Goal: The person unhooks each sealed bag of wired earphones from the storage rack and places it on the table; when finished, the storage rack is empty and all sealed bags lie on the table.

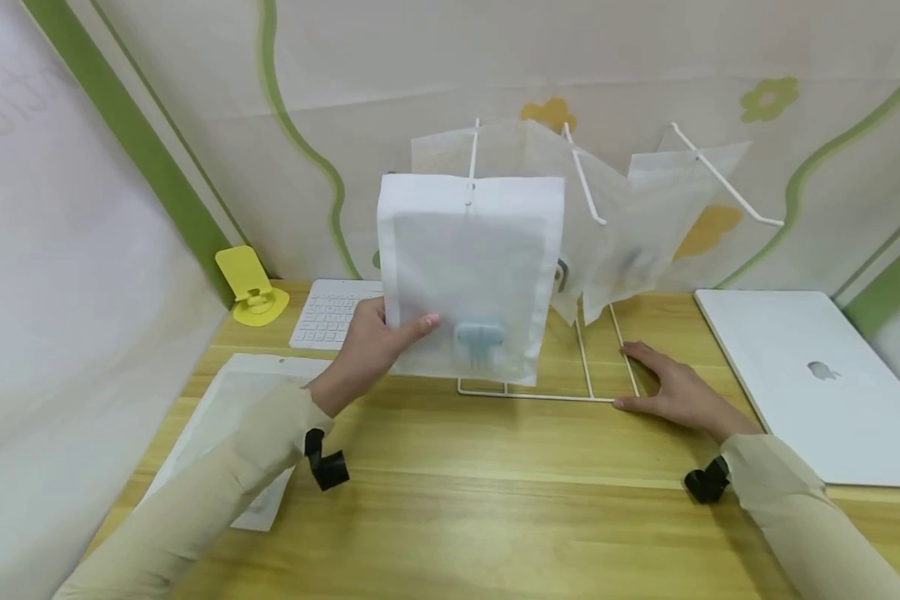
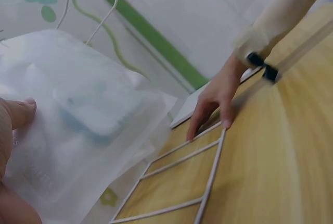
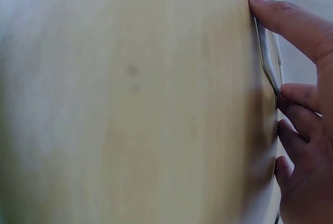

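Note:
My left hand grips the left edge of a white frosted pouch, its thumb across the front. A pale blue shape like a pair of earbuds shows through near the pouch's bottom. At the pouch's top hole runs the left prong of a white wire rack. My right hand touches the rack's front right base corner, thumb on the front bar and fingers along the side bar. Behind, more translucent pouches hang on the prongs. The left hand's other fingers are hidden behind the pouch.
Another white pouch lies on the wooden table under the left forearm. A white keyboard and a yellow phone stand are at the back left. A closed silver laptop lies right of the right hand. A patterned curtain hangs behind.

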Demonstrator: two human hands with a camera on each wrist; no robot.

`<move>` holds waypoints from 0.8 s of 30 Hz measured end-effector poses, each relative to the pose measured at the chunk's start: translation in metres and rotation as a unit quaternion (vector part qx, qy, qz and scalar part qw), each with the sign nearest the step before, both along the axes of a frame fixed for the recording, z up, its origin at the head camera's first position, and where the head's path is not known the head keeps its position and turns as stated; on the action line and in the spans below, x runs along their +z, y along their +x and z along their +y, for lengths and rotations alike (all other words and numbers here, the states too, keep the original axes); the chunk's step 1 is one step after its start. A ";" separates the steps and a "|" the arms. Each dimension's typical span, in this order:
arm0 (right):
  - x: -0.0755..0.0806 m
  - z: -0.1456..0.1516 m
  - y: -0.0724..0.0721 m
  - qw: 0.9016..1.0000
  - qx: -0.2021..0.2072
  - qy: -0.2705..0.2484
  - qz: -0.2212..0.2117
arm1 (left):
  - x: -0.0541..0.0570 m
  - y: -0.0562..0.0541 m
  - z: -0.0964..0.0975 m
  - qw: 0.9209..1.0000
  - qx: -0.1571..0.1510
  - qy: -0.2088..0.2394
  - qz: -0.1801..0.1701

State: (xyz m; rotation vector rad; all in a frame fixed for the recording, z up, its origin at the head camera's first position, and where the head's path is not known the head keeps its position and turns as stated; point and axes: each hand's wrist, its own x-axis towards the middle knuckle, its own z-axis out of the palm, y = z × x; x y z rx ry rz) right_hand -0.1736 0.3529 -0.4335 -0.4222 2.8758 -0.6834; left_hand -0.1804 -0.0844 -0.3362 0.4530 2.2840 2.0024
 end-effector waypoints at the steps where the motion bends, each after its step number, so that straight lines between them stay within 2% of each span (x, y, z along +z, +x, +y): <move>1: 0.000 0.000 0.000 1.000 0.000 -0.001 0.000 | 0.002 0.005 0.000 1.000 -0.008 0.003 -0.005; 5: 0.001 -0.001 0.001 1.000 0.003 -0.002 -0.001 | 0.011 0.023 -0.002 1.000 -0.023 0.007 -0.006; 11: 0.000 0.000 0.000 1.000 0.004 -0.002 -0.002 | 0.018 0.049 -0.015 1.000 -0.011 -0.022 0.007; 17: 0.002 0.005 -0.002 1.000 0.002 0.006 0.001 | 0.010 0.073 -0.033 0.998 -0.021 -0.055 -0.001; 20: 0.003 0.006 -0.001 1.000 0.001 0.006 0.002 | 0.004 0.081 -0.041 0.998 -0.008 -0.058 -0.017; 24: 0.001 0.007 0.001 1.000 0.000 0.008 0.001 | -0.001 0.092 -0.055 0.995 0.019 -0.074 -0.062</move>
